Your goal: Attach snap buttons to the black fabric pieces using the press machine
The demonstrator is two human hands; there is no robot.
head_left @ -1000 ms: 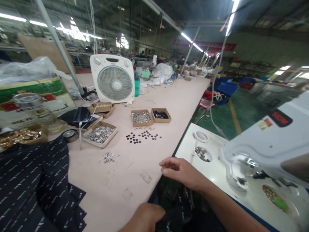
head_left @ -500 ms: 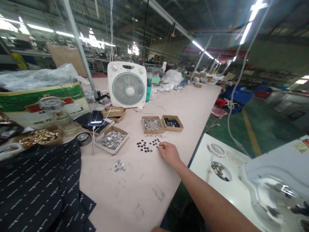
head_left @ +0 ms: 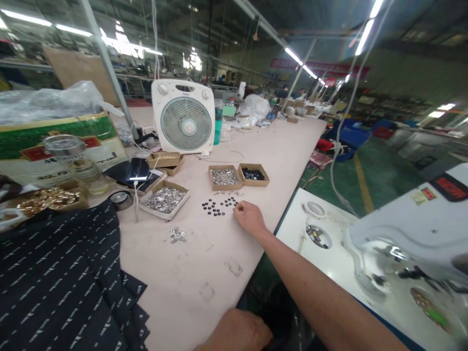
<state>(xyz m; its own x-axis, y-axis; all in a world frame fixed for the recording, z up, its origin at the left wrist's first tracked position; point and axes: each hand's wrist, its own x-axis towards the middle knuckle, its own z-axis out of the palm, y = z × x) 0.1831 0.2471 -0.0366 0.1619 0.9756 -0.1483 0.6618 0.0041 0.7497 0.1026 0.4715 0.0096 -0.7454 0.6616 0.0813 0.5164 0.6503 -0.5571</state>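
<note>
My right hand [head_left: 250,218] rests on the pink tabletop with its fingers closed in a pinch. Its fingertips are at the right edge of a spread of small black snap buttons [head_left: 215,211]; whatever they hold is too small to make out. At the bottom edge, my left hand [head_left: 240,332] shows mostly its back, with curled fingers whose tips are hidden. Behind the buttons stand a cardboard box of silver snap parts [head_left: 224,177] and a box of black pieces [head_left: 253,174]. Loose silver parts [head_left: 178,235] lie in a small pile to the left.
Another box of silver parts [head_left: 165,200] stands left, beside a tape roll [head_left: 121,200] and a phone [head_left: 137,170]. A box fan [head_left: 188,125] is behind. Black printed fabric [head_left: 62,278] covers the left front. A white machine [head_left: 413,224] stands to the right.
My left hand has come further into view at the bottom edge. My right hand's fingers have drawn closer together beside the black buttons. The whole view has shifted slightly.
</note>
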